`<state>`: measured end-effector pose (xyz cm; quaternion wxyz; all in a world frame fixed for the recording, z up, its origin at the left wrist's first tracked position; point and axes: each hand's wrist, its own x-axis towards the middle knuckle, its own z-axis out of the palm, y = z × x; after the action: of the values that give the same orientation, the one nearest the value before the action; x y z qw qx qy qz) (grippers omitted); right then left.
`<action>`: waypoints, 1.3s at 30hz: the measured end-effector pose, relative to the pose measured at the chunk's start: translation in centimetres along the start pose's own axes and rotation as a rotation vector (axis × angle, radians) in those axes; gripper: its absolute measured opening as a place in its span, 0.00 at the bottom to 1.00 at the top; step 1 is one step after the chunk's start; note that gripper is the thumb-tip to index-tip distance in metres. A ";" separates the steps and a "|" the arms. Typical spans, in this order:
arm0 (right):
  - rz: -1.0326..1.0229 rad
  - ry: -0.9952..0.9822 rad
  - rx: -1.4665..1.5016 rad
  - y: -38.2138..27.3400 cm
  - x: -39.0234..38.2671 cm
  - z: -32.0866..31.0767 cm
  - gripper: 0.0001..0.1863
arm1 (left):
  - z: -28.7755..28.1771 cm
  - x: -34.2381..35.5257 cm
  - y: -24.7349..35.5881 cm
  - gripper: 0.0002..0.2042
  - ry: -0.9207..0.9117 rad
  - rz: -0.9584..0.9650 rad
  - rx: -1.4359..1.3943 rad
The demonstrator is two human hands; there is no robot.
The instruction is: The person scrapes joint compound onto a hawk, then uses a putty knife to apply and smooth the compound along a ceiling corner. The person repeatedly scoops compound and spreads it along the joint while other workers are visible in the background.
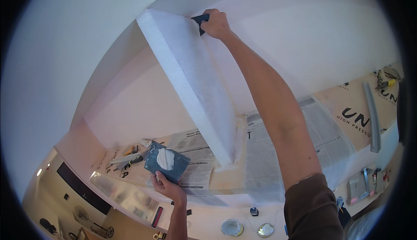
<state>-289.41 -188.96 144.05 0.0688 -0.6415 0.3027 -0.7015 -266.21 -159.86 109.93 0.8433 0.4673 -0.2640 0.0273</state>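
White paste point(165, 158) could slide off if my left hand point(168, 188), its grip clasping the blue board point(180, 165), tilts; my right hand point(216, 24) clasps a dark scraper point(200, 20).

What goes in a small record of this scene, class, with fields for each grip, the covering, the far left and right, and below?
Left grip: holds a blue-grey board bearing white paste
Right grip: holds a dark scraper where the white partition meets the back wall
Covering: newspaper sheets on both sides of the partition's foot; brown printed sheeting
Far left: hand tools
Far right: long grey strip
Below: round tub
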 end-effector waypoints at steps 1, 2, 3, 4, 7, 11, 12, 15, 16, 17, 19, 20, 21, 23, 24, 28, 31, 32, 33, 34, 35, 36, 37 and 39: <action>0.016 -0.020 -0.003 -0.2 0.1 0.0 0.21 | -0.2 0.2 0.0 0.15 0.003 0.001 0.004; 0.020 -0.029 -0.006 -0.5 0.2 0.1 0.21 | -0.4 0.3 -0.1 0.15 0.005 0.002 0.008; 0.022 -0.038 -0.019 -0.7 0.1 0.3 0.21 | -0.6 0.4 -0.4 0.15 0.004 -0.005 0.006; 0.024 -0.047 -0.032 -0.9 -0.1 0.6 0.22 | -0.9 0.6 -0.8 0.15 -0.005 0.012 -0.015; -0.002 -0.033 -0.038 -0.6 0.2 0.7 0.22 | -0.7 0.5 -0.9 0.16 -0.030 0.046 -0.069; 0.052 -0.026 0.145 0.7 0.5 -0.1 0.21 | 0.0 0.4 -0.5 0.16 -0.067 0.077 -0.088; 0.124 -0.090 0.378 1.6 0.2 -0.9 0.20 | -0.6 0.6 -0.7 0.17 -0.082 0.093 -0.071; 0.300 -0.350 0.979 3.4 -2.2 -2.8 0.19 | -1.1 0.8 -0.9 0.17 -0.082 0.100 -0.074; 0.328 -0.395 1.117 4.1 -2.9 -2.7 0.20 | -1.2 0.9 -1.1 0.17 -0.083 0.091 -0.078; 0.354 -0.440 1.255 4.7 -3.5 -2.4 0.20 | -1.3 0.9 -1.3 0.17 -0.082 0.083 -0.082; 0.373 -0.505 1.314 3.9 -4.7 -2.2 0.19 | -1.0 1.0 -1.5 0.17 -0.093 0.078 -0.107; 0.348 -0.565 1.316 3.6 -5.0 -1.9 0.19 | -1.0 1.0 -1.6 0.17 -0.103 0.080 -0.117; 0.328 -0.624 1.318 3.2 -5.5 -1.7 0.19 | -1.3 1.0 -1.6 0.17 -0.114 0.079 -0.121; 0.329 -0.610 1.247 2.1 -6.0 -1.4 0.20 | -1.3 1.1 -1.9 0.17 -0.078 0.059 -0.109; 0.331 -0.589 1.219 1.9 -6.2 -1.4 0.19 | -1.4 1.0 -2.0 0.17 -0.061 0.045 -0.101; 0.278 -0.628 1.310 1.7 -6.3 -2.0 0.22 | -1.5 1.1 -2.0 0.17 -0.086 0.074 -0.141; 0.285 -0.556 1.266 1.2 -7.2 -0.8 0.21 | -1.4 0.9 -1.8 0.17 -0.073 0.078 -0.140; 0.318 -0.501 1.291 1.3 -7.3 -0.9 0.20 | -1.5 0.9 -1.7 0.17 -0.062 0.079 -0.121; 0.344 -0.445 1.313 1.5 -7.0 -1.2 0.19 | -1.3 0.9 -1.7 0.17 -0.053 0.081 -0.109; 0.369 -0.389 1.334 1.8 -6.5 -1.4 0.18 | -1.2 0.9 -1.8 0.17 -0.046 0.065 -0.117; 0.342 -0.259 1.168 2.1 -5.9 -2.0 0.17 | -1.1 0.9 -2.0 0.17 -0.038 0.049 -0.125; 0.315 -0.136 1.001 2.3 -5.1 -2.5 0.17 | -1.2 1.0 -2.1 0.17 -0.028 0.033 -0.131; 0.286 -0.015 0.834 2.3 -4.4 -2.7 0.17 | -1.2 1.0 -2.1 0.18 -0.028 0.038 -0.146; 0.144 0.089 0.403 2.2 -3.4 -2.9 0.15 | -1.2 0.8 -2.0 0.18 -0.028 0.040 -0.173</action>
<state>-292.22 -188.10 140.00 0.2320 -0.5601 0.2043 -0.7686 -264.41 -160.20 108.29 0.8760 0.3877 -0.2866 0.0148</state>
